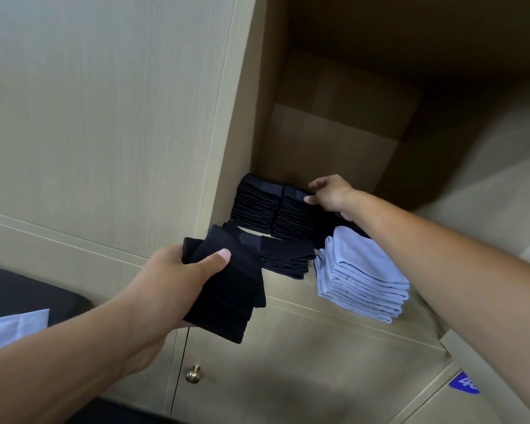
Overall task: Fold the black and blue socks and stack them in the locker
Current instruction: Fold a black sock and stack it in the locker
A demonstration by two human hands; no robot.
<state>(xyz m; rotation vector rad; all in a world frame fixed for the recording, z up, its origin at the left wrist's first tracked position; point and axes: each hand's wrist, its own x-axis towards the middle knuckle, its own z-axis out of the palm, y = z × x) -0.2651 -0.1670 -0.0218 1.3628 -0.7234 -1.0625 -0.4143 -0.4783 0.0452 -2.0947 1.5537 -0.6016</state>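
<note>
1. My left hand (178, 270) grips a bundle of folded black socks (227, 286), thumb on top and fingers curled underneath, holding it in the air just in front of the locker shelf (334, 313).
2. The far end of that bundle reaches over the shelf's front edge and overlaps the low black stack (288, 258) standing near that edge.
3. My right hand (329, 194) reaches deeper over the shelf and rests on the top of the right rear black stack (294, 215); the fingertips curl over the top sock, though I cannot tell for sure whether they pinch it or only press on it.
4. The left rear black stack (253, 200) stands at the back left of the shelf, touching its neighbour and close against the locker's left wall (242, 117).
5. The blue stack (361, 276) sits at the front right of the shelf, just beside the low black stack, partly under my right forearm.
6. Below the shelf's front edge is a closed door with a brass knob (194, 374).
7. Lower right of the shelf, a blue sticker (465, 384) shows on another door.
8. Far left of the shelf, a loose blue cloth (13, 328) lies on a dark surface (28, 292).
</note>
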